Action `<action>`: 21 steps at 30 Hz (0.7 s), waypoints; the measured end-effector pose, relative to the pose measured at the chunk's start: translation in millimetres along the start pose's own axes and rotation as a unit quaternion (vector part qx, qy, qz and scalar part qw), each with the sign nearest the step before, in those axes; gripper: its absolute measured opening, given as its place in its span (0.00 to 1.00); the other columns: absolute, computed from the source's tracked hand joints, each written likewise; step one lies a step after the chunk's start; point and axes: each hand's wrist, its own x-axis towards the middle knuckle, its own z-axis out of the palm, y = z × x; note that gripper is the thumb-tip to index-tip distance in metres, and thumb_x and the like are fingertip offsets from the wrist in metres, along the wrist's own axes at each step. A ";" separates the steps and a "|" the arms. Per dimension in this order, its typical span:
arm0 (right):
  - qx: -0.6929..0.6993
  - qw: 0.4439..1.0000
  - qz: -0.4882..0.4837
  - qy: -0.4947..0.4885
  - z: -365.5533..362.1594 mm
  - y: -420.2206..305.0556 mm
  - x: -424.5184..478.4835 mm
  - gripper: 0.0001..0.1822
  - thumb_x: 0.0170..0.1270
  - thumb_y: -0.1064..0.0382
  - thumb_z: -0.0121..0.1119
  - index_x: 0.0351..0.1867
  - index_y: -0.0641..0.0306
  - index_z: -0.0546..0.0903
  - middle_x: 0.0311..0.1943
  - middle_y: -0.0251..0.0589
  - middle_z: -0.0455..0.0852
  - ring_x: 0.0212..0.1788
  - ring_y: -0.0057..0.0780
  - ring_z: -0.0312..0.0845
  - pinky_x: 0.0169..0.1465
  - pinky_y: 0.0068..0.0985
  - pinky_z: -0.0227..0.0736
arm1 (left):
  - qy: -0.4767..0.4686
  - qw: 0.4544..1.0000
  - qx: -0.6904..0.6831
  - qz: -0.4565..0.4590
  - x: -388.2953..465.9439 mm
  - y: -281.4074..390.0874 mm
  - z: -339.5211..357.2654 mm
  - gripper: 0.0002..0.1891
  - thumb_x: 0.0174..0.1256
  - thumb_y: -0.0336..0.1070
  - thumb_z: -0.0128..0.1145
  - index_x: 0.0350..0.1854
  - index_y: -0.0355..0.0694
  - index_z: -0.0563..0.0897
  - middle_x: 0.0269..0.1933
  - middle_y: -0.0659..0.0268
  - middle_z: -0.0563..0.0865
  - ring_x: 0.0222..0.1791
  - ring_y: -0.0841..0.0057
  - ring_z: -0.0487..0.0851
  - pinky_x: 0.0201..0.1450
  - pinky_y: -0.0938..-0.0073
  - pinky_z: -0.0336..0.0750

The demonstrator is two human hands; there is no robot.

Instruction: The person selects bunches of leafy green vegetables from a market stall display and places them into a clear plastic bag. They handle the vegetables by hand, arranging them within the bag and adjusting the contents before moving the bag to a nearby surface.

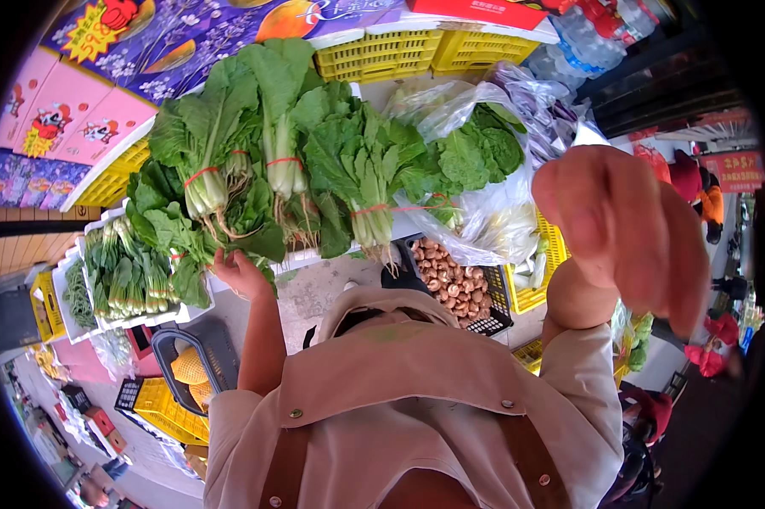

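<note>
My right hand [618, 229] is raised close to the camera at the right, blurred, with its fingers curled; whether anything is inside them cannot be told. My left hand [239, 275] touches the lower edge of the leafy greens, palm partly turned up; its fingertips meet the leaves and no firm hold shows. Bundles of leafy greens [285, 140] with roots lie piled before me, several tied with red bands. One tied bundle [205, 184] lies just above my left hand. A red strip [420, 207] stretches from another bundle towards a clear plastic bag [478, 235].
A black crate of mushrooms [452, 283] stands below the greens, beside a yellow crate [554, 254]. White foam boxes of small green bundles [131, 273] stand at the left, near a grey basket [220, 347]. Printed fruit boxes [198, 38] line the back. People are at the far right.
</note>
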 end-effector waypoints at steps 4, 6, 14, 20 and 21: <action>-0.021 0.967 -0.051 0.247 49.8 -30.2 -2.5 0.09 0.56 0.64 0.56 0.19 0.50 0.82 0.23 0.19 0.83 0.32 0.12 0.73 0.42 0.16 0.60 | -0.048 0.994 -0.055 0.086 -19.8 26.6 35.3 0.19 0.58 0.26 0.48 0.53 0.35 0.66 0.46 0.64 0.68 0.38 0.80 0.69 0.39 0.78 0.67; -0.024 0.974 -0.079 0.210 42.2 -40.9 -15.7 0.07 0.56 0.64 0.56 0.21 0.51 0.82 0.24 0.21 0.82 0.32 0.14 0.73 0.42 0.17 0.60 | -0.044 0.990 -0.102 0.089 -39.5 53.9 55.0 0.18 0.58 0.25 0.48 0.52 0.35 0.66 0.45 0.65 0.69 0.37 0.81 0.68 0.39 0.80 0.66; -0.045 0.980 -0.122 0.153 5.5 -58.5 -60.9 0.03 0.57 0.66 0.54 0.28 0.55 0.79 0.30 0.27 0.81 0.36 0.18 0.74 0.45 0.19 0.62 | -0.381 0.904 -0.183 -0.063 -114.0 89.3 99.0 0.09 0.60 0.26 0.47 0.43 0.37 0.73 0.34 0.72 0.74 0.30 0.86 0.69 0.34 0.86 0.65; -0.055 0.979 -0.111 0.162 -24.9 -59.3 -85.7 0.04 0.58 0.67 0.53 0.34 0.58 0.77 0.35 0.32 0.79 0.39 0.21 0.74 0.47 0.22 0.63 | -0.649 0.718 -0.101 -0.231 -180.3 84.9 175.8 0.11 0.60 0.33 0.52 0.45 0.40 0.74 0.41 0.69 0.78 0.37 0.83 0.74 0.38 0.83 0.67; -0.056 0.980 -0.103 0.163 -28.4 -59.2 -87.8 0.04 0.58 0.67 0.53 0.35 0.59 0.77 0.35 0.32 0.79 0.39 0.22 0.74 0.47 0.22 0.63 | -0.647 0.696 -0.064 -0.305 -187.9 80.1 192.2 0.12 0.60 0.35 0.53 0.45 0.41 0.74 0.42 0.68 0.78 0.39 0.82 0.75 0.38 0.81 0.68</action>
